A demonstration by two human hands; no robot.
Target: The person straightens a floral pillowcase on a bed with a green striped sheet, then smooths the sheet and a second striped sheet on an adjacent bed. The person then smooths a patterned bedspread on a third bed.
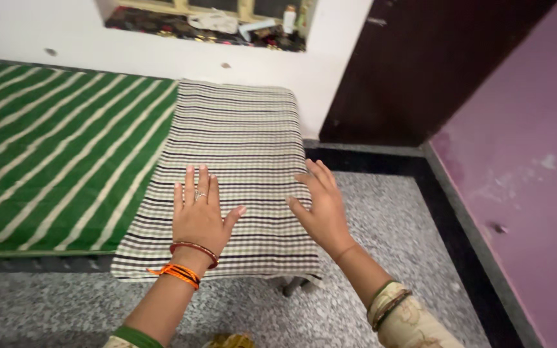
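small white bottle (289,18) and tube (256,27) on window ledge

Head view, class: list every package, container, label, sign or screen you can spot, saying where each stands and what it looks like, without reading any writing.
White bottle: upright on the window ledge at the top, small, pale cap, too blurred for detail.
Pale blue tube or flat pack: lying on the same ledge, left of the bottle.
No signs or screens show.

Even, soft indoor light; faint shadows only. Sharp centre, slight wide-angle stretch at edges, no glare or blur.
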